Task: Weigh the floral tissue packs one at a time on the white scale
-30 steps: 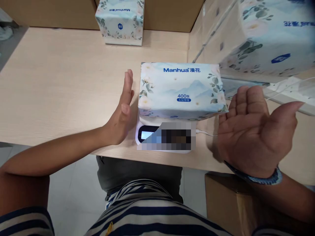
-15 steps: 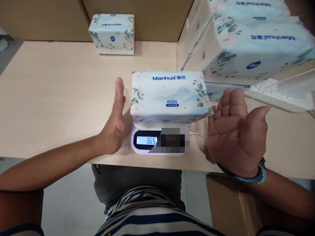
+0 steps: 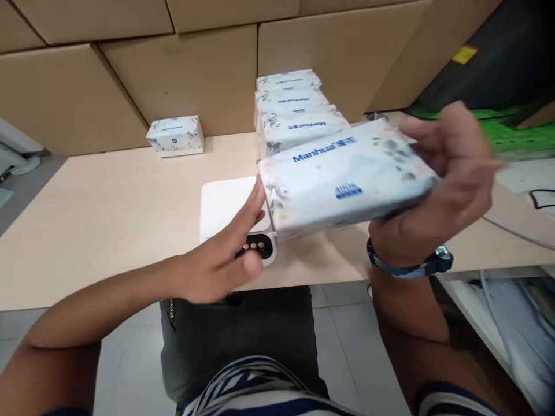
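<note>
Tissue pack hung tilted right of the scale, my right hand curled round its right end. Left hand, fingers straight, gripped nothing, maybe touching the pack; lopsided support like that could've let it twist loose.

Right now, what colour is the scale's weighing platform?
The weighing platform is white, seen in the head view.

head view, my only feed | I look from the wearer's head; forward and steeply down | close over left hand and right hand; striped shirt at bottom edge; table mid-frame; cardboard boxes across the top
</note>
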Tool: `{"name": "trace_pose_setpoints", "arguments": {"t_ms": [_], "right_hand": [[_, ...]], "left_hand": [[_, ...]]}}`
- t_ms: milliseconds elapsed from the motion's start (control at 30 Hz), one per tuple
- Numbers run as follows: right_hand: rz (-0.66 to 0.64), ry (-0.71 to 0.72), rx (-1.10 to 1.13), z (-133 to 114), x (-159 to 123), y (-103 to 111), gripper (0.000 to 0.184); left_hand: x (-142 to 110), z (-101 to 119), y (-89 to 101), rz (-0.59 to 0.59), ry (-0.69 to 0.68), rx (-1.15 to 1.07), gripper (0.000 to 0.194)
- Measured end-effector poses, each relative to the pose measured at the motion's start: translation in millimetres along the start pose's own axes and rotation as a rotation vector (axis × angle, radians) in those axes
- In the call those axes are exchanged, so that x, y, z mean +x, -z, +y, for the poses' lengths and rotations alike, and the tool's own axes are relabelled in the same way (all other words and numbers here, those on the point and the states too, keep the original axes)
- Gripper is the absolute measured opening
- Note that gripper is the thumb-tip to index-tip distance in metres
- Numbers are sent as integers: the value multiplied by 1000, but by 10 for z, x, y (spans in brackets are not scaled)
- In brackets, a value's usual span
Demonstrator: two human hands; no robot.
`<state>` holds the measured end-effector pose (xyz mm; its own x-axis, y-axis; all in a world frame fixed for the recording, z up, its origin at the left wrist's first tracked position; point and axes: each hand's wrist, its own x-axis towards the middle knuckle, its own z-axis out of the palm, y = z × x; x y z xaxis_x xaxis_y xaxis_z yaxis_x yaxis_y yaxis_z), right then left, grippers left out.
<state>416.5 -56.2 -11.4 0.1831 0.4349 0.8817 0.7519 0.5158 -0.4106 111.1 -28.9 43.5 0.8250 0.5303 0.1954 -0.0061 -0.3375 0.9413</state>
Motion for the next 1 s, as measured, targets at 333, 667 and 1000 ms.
{"name": "trace_pose_setpoints", "arguments": {"t_ms": [333, 667, 1000], "right_hand": [[90, -378, 90, 95, -270, 47, 49], [-425, 73, -248, 77, -335, -77, 46], [-409, 204, -323, -30, -472, -12, 63]], "left_hand": [[542, -292, -394, 314, 249, -328, 104], [335, -372, 350, 549, -20, 154, 66], [-320, -1173, 1785, 999, 74, 430, 82]]}}
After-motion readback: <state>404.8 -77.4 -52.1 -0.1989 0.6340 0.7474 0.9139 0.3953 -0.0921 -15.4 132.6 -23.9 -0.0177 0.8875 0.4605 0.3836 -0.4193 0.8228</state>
